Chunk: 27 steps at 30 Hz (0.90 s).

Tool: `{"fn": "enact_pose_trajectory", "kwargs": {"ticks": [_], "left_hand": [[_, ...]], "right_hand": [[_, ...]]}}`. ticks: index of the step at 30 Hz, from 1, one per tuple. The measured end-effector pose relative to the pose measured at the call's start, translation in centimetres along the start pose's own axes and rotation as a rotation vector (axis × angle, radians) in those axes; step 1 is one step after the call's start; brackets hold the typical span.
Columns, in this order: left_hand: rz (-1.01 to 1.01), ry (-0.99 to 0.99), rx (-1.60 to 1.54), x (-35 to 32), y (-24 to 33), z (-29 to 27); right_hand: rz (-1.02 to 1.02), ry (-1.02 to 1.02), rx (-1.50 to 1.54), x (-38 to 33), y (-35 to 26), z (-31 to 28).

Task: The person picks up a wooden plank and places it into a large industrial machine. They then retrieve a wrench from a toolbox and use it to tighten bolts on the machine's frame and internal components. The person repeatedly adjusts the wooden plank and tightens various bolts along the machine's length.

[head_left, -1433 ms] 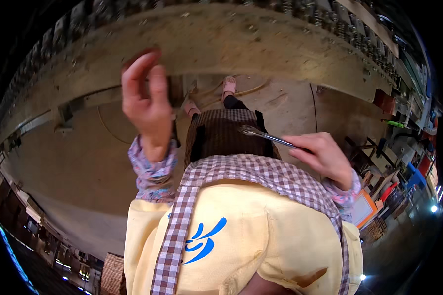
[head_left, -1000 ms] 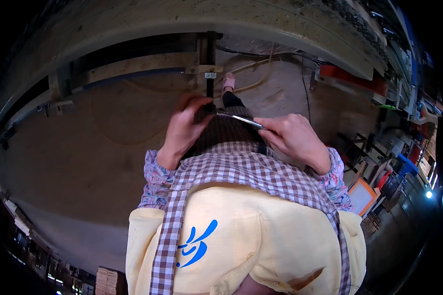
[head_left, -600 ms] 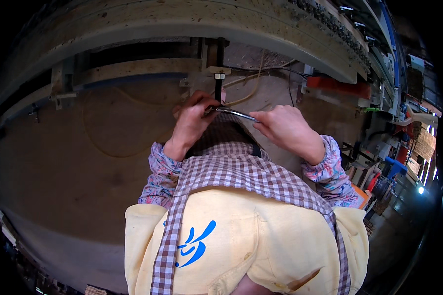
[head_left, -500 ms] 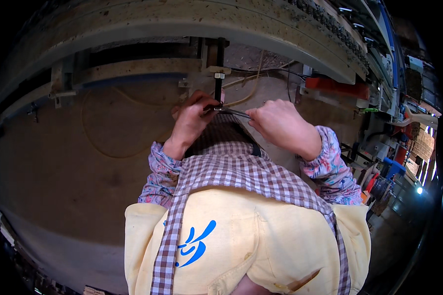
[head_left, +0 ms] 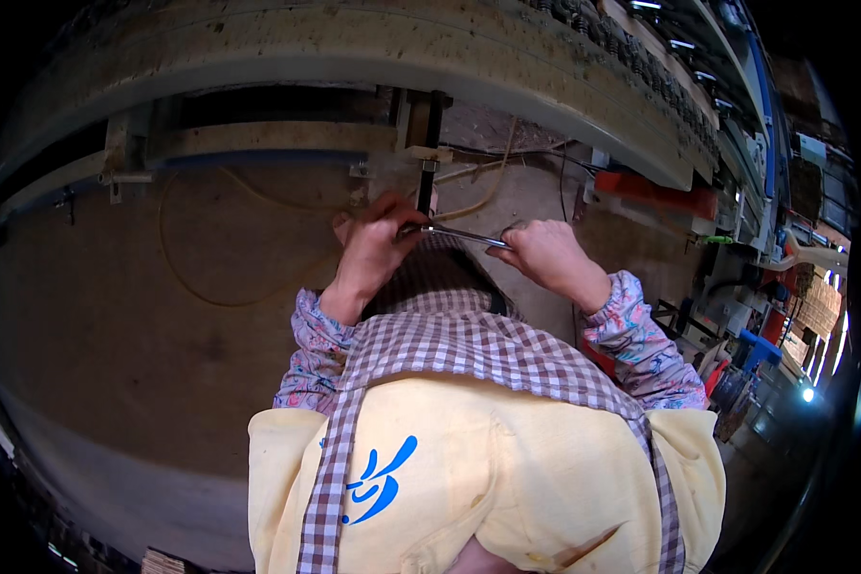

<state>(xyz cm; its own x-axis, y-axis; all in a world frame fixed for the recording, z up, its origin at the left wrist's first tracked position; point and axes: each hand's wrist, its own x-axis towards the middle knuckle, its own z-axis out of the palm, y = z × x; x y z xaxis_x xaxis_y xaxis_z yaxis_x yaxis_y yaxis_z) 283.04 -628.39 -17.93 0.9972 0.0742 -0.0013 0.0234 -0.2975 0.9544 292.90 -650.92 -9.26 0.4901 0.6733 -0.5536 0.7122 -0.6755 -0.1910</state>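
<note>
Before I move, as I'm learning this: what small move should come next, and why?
Probably a slight swing of the right hand, with the left hand steadying: the right hand grips one end of the metal tool, and the tool's other end meets the left hand by the dark rod. Which way to swing, I cannot tell.

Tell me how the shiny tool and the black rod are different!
The tool is shiny silver, but the rod is black. The tool lies mostly sideways in the picture, while the rod runs up and down. The right hand grips the tool but doesn't touch the rod. Both are long and thin, and each has an end by the left hand.
</note>
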Motion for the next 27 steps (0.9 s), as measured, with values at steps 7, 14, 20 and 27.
{"fn": "enact_pose_trajectory", "kwargs": {"ticks": [7, 14, 20, 27], "left_hand": [[-0.18, 0.015, -0.012, -0.2, -0.1, 0.6], [-0.494, 0.131, -0.419, 1.1, -0.6, 1.4], [-0.602, 0.191, -0.244, 4.9, -2.2, 3.1], [-0.617, 0.216, -0.351, 5.2, -0.6, 2.9]], "right_hand": [[0.04, -0.07, 0.064, 4.1, 4.5, 8.5], [-0.007, -0.067, 0.414, 10.3, 4.4, 16.4], [0.041, -0.135, 0.472, 11.7, 3.7, 17.1], [-0.11, -0.008, 0.589, 10.9, 4.0, 17.8]]}}
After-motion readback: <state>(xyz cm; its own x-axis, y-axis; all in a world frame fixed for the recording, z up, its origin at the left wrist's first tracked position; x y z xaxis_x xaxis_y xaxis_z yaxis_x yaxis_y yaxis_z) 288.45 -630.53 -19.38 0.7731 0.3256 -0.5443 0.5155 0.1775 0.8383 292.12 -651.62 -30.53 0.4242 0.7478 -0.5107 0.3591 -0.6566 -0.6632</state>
